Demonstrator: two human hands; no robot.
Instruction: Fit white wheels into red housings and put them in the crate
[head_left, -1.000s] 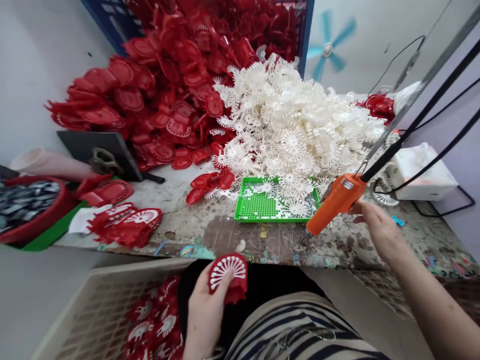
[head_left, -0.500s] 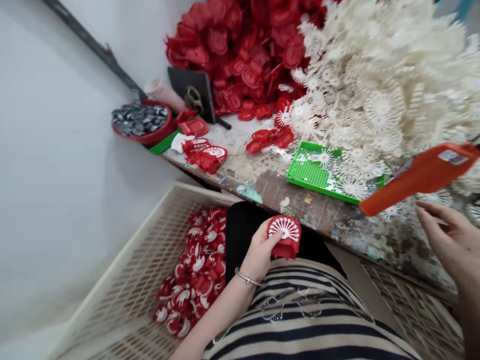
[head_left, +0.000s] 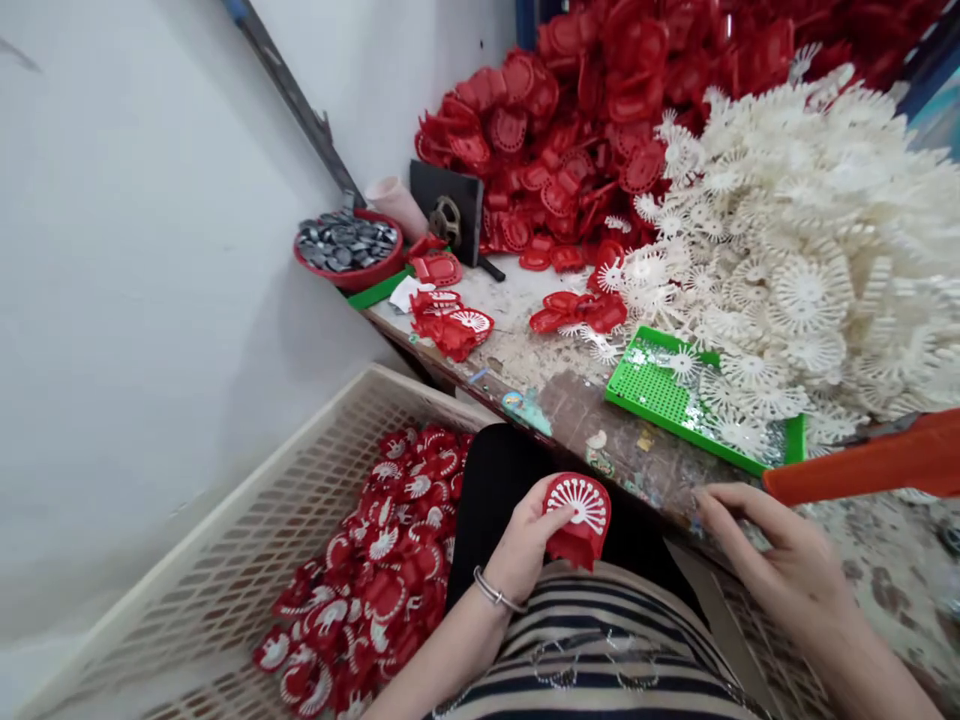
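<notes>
Grips white-ribbed red piece (head_left: pixel 591 512) in left hand (head_left: pixel 525 537), nearside of green tray (head_left: pixel 654 388); holds right hand (head_left: pixel 796 560) loosely curled near tray; cannot tell if gripping.

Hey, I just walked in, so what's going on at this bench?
A person's left hand holds a red piece with a white fan-shaped part on its face. The right hand is near the orange tool; whether it pinches something small is unclear. Heaps of red parts and white parts cover the bench's far side. Below, a crate holds more red-and-white pieces.
</notes>
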